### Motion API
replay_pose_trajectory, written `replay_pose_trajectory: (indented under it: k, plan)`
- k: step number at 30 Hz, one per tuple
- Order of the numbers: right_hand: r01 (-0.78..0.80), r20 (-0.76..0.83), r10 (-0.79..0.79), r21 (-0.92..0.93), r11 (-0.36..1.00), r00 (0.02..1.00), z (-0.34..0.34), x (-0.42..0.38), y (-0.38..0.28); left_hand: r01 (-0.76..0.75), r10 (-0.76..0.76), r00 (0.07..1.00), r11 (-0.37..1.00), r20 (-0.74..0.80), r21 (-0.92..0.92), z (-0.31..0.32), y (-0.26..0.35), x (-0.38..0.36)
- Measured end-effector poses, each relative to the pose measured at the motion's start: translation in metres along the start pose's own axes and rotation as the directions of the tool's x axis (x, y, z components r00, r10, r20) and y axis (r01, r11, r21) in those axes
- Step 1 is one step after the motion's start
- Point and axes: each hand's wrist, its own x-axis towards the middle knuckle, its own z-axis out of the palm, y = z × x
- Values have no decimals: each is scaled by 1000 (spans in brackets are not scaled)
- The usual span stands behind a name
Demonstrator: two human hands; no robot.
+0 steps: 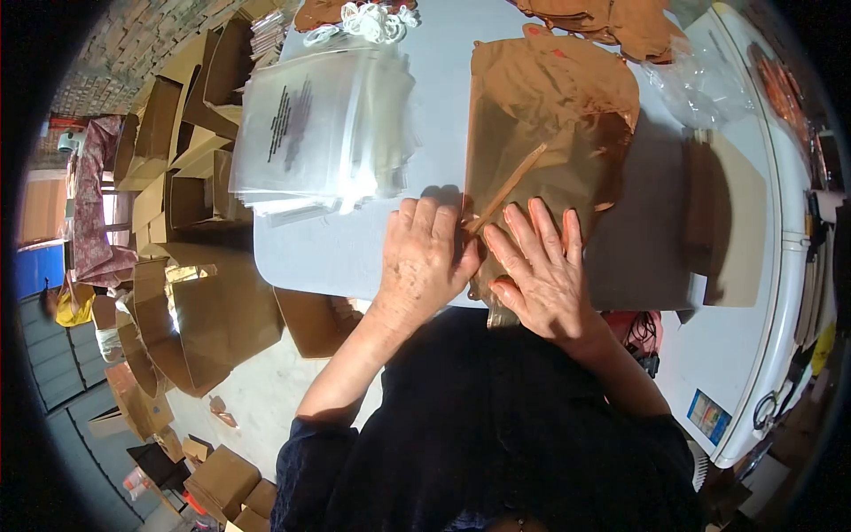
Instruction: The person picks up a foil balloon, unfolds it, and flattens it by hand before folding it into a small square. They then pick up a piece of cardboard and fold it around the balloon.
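Observation:
A brown cloth piece [554, 133], which looks like a folded garment, lies on the grey-white tabletop in front of me. Its lower part is darker and smooth, and a narrow brown strap [519, 177] runs slantwise across it. My left hand [421, 253] is at its lower left edge, fingers curled and thumb against the cloth by the strap's lower end; what lies inside the grip is partly hidden. My right hand [542, 275] rests palm down on the lower part, fingers spread. A stack of clear plastic bags [310, 124] with black print lies left of the cloth.
White cords [377, 22] lie behind the bags. More brown cloth [612, 27] and crumpled clear plastic [700, 84] are at the back right. A cardboard sheet [736, 222] stands right of the cloth. Open cardboard boxes [235, 310] crowd the floor at left. Scissors [764, 410] hang at the right edge.

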Motion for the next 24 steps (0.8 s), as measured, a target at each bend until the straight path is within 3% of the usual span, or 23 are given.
replay_pose_trajectory:
  k: [9, 12, 17, 24]
  plan:
    - [1, -10, -1, 4, 1000, 1000, 2, 1, 0, -64, 63, 998, 997, -6, -34, 7, 7, 3]
    - [7, -17, -7, -3, 1000, 1000, 4, 1, 0, -161, 158, 984, 986, -78, -37, 10, 6, 9]
    - [11, -21, -11, 5, 1000, 1000, 4, 2, 0, -192, 186, 981, 973, -54, -126, 18, 2, 11]
    - [2, -14, -1, 21, 1000, 1000, 4, 1, 0, -194, 194, 981, 975, -6, -107, 19, 0, 9]
